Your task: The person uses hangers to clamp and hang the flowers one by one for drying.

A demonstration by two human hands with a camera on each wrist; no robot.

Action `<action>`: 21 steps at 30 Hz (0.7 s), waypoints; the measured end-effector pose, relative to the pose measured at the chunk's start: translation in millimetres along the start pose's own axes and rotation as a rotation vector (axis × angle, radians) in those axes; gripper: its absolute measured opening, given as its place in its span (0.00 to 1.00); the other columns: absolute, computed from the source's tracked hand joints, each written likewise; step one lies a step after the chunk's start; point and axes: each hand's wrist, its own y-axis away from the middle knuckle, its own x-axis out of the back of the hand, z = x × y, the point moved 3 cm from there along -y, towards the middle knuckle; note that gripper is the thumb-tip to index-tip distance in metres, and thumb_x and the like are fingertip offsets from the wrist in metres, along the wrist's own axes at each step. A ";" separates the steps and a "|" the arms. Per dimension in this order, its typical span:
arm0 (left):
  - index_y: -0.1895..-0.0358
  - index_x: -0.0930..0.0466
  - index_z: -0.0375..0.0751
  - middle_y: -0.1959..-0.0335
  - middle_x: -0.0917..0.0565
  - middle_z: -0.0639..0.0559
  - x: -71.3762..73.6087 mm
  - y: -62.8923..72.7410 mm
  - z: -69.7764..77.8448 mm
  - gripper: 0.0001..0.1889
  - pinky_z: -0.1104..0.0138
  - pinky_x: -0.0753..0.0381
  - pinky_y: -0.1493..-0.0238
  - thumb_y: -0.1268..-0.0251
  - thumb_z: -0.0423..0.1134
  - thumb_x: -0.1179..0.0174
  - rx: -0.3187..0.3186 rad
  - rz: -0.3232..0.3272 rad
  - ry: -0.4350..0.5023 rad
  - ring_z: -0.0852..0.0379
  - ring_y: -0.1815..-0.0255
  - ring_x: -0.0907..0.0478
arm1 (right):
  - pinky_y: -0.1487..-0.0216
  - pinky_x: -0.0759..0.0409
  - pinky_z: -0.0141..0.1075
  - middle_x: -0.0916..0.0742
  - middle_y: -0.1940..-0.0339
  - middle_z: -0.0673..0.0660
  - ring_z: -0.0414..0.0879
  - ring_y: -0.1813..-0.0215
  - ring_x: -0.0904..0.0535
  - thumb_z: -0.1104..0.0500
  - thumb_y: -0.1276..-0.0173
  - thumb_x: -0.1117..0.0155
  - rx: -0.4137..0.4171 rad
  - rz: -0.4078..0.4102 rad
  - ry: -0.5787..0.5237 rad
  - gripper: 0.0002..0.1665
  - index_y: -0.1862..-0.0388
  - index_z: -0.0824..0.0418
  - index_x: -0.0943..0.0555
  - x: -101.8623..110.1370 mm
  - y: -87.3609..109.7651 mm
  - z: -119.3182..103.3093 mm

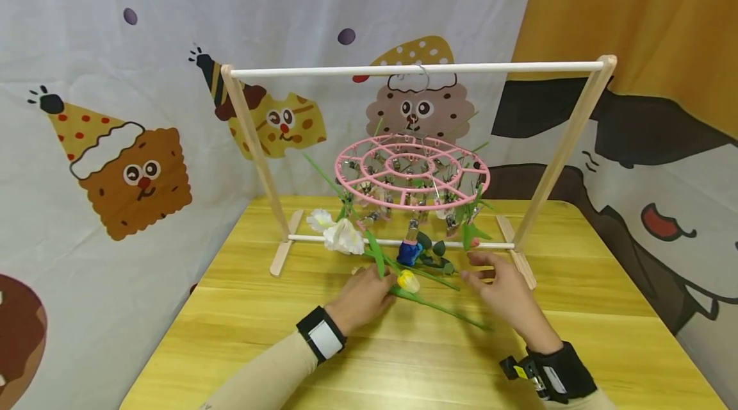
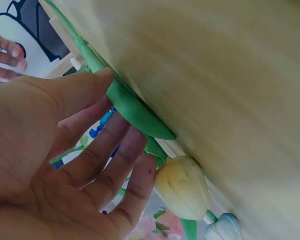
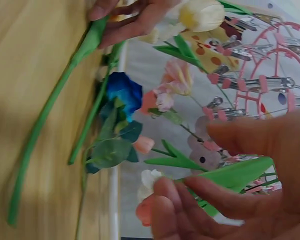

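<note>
My left hand [image 1: 363, 298] is low over the table, its thumb and fingers pinching a green leaf [image 2: 135, 112] on a long flower stem [image 3: 42, 120]. Beside those fingers is a pale yellow tulip [image 1: 409, 281]; whether it belongs to this stem I cannot tell. My right hand [image 1: 504, 288] hovers at the right, fingers loosely bent and apart, holding nothing. A blue rose [image 3: 124, 95] with dark leaves lies between the hands, under a metal clip [image 1: 412, 230]. Above hangs a pink round clip hanger [image 1: 412, 206], with several flowers and stems in its clips.
The hanger hooks over the white bar [image 1: 323, 71] of a wooden stand [image 1: 562, 154]. A lower rod [image 1: 314, 239] crosses just above the table [image 1: 230, 333]. White flowers [image 1: 344, 236] hang at the hanger's left, and a printed curtain [image 1: 300, 6] covers the back.
</note>
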 end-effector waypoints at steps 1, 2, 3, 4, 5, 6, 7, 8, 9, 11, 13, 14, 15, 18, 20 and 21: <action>0.44 0.06 0.46 0.49 0.05 0.50 0.1 1.0 0.7 0.13 0.54 0.04 0.47 0.24 0.45 0.18 0.005 -0.004 -0.002 0.51 0.47 0.07 | 0.46 0.02 0.51 0.13 0.25 0.74 0.69 0.34 0.08 0.53 0.13 0.25 0.000 -0.025 0.017 0.32 0.21 0.70 0.19 -2.8 0.7 1.9; 0.45 0.05 0.47 0.49 0.05 0.51 -0.1 2.0 1.3 0.13 0.55 0.05 0.48 0.24 0.45 0.18 0.009 -0.006 -0.004 0.52 0.47 0.07 | 0.46 0.02 0.51 0.12 0.27 0.73 0.68 0.35 0.08 0.54 0.14 0.24 0.006 -0.049 0.037 0.30 0.23 0.70 0.17 -5.6 1.5 3.6; 0.45 0.04 0.48 0.49 0.05 0.52 -0.2 3.0 1.9 0.12 0.55 0.05 0.48 0.25 0.46 0.17 0.013 -0.009 0.000 0.52 0.48 0.06 | 0.46 0.03 0.51 0.10 0.29 0.72 0.66 0.37 0.07 0.54 0.15 0.23 0.014 -0.077 0.056 0.28 0.26 0.69 0.15 -8.1 2.3 5.1; 0.47 0.04 0.49 0.50 0.05 0.52 -0.2 3.9 2.4 0.11 0.56 0.05 0.49 0.25 0.46 0.17 0.017 -0.011 0.004 0.52 0.48 0.06 | 0.46 0.03 0.51 0.09 0.30 0.71 0.64 0.38 0.07 0.55 0.15 0.23 0.027 -0.104 0.079 0.26 0.28 0.68 0.13 -10.6 3.2 6.8; 0.47 0.03 0.50 0.51 0.05 0.53 -0.2 4.7 2.9 0.10 0.57 0.06 0.49 0.25 0.46 0.18 0.022 -0.014 0.010 0.53 0.48 0.06 | 0.46 0.03 0.52 0.08 0.32 0.69 0.62 0.39 0.07 0.55 0.16 0.22 0.042 -0.134 0.094 0.24 0.30 0.67 0.11 -13.1 4.0 8.2; 0.48 0.03 0.51 0.51 0.05 0.54 -0.1 5.4 3.4 0.09 0.57 0.06 0.49 0.25 0.46 0.18 0.027 -0.018 0.019 0.54 0.48 0.06 | 0.45 0.04 0.52 0.07 0.34 0.67 0.60 0.40 0.07 0.55 0.17 0.21 0.056 -0.158 0.115 0.23 0.32 0.66 0.10 -15.3 4.6 9.1; 0.49 0.03 0.51 0.51 0.05 0.55 -0.1 5.9 3.8 0.08 0.58 0.06 0.49 0.25 0.45 0.18 0.029 -0.019 0.028 0.55 0.49 0.06 | 0.44 0.04 0.53 0.06 0.36 0.65 0.59 0.41 0.07 0.55 0.17 0.20 0.068 -0.182 0.128 0.22 0.33 0.65 0.09 -17.5 5.1 10.4; 0.50 0.03 0.51 0.51 0.05 0.55 0.0 6.7 4.2 0.08 0.59 0.06 0.49 0.25 0.45 0.18 0.031 -0.021 0.032 0.55 0.49 0.06 | 0.42 0.04 0.54 0.05 0.38 0.63 0.57 0.41 0.07 0.55 0.18 0.20 0.079 -0.205 0.140 0.21 0.34 0.65 0.08 -19.6 5.5 11.7; 0.50 0.03 0.51 0.51 0.05 0.55 0.0 7.5 4.7 0.07 0.59 0.06 0.49 0.25 0.44 0.18 0.031 -0.023 0.035 0.56 0.50 0.06 | 0.41 0.05 0.55 0.04 0.39 0.62 0.56 0.42 0.07 0.55 0.18 0.20 0.084 -0.223 0.146 0.20 0.35 0.64 0.08 -21.5 6.0 13.0; 0.51 0.04 0.50 0.52 0.04 0.56 0.8 9.4 5.7 0.06 0.61 0.05 0.49 0.24 0.43 0.18 0.024 -0.023 0.043 0.58 0.51 0.06 | 0.40 0.05 0.55 0.04 0.40 0.60 0.55 0.42 0.07 0.56 0.20 0.18 0.084 -0.242 0.161 0.19 0.36 0.63 0.07 -24.6 7.2 15.3; 0.51 0.04 0.50 0.53 0.04 0.56 1.5 11.9 6.6 0.06 0.62 0.05 0.49 0.23 0.42 0.19 0.014 -0.020 0.046 0.58 0.52 0.06 | 0.41 0.05 0.54 0.03 0.41 0.58 0.55 0.42 0.07 0.57 0.20 0.18 0.083 -0.248 0.187 0.19 0.37 0.63 0.07 -27.0 8.5 17.6; 0.52 0.05 0.49 0.55 0.04 0.56 2.1 13.5 7.0 0.05 0.62 0.05 0.49 0.23 0.42 0.19 0.011 -0.016 0.052 0.58 0.53 0.06 | 0.41 0.05 0.54 0.03 0.41 0.58 0.55 0.42 0.07 0.57 0.21 0.18 0.080 -0.248 0.193 0.18 0.37 0.63 0.07 -27.7 9.2 18.4; 0.53 0.05 0.49 0.56 0.05 0.56 2.8 15.1 7.3 0.05 0.63 0.05 0.50 0.23 0.42 0.19 0.008 -0.010 0.064 0.58 0.54 0.06 | 0.41 0.05 0.54 0.03 0.41 0.58 0.56 0.41 0.06 0.58 0.21 0.17 0.081 -0.240 0.201 0.18 0.38 0.63 0.07 -28.2 9.9 19.0; 0.55 0.06 0.47 0.60 0.07 0.55 6.4 21.0 7.7 0.05 0.64 0.07 0.50 0.23 0.40 0.19 0.004 0.025 0.112 0.59 0.57 0.09 | 0.40 0.05 0.57 0.04 0.41 0.59 0.59 0.39 0.07 0.60 0.22 0.17 0.113 -0.205 0.226 0.16 0.40 0.61 0.06 -27.7 10.9 19.7; 0.56 0.07 0.46 0.60 0.08 0.55 9.9 25.6 7.6 0.05 0.66 0.08 0.52 0.23 0.39 0.20 0.010 0.050 0.152 0.60 0.58 0.11 | 0.38 0.06 0.60 0.04 0.41 0.58 0.61 0.38 0.07 0.61 0.22 0.17 0.138 -0.168 0.235 0.13 0.42 0.59 0.05 -25.8 11.5 19.4; 0.56 0.07 0.46 0.60 0.08 0.55 11.5 27.9 7.3 0.04 0.68 0.09 0.53 0.23 0.38 0.20 0.016 0.061 0.170 0.61 0.58 0.12 | 0.37 0.06 0.61 0.04 0.41 0.58 0.62 0.37 0.07 0.61 0.23 0.17 0.153 -0.150 0.242 0.12 0.43 0.58 0.04 -24.6 11.6 19.2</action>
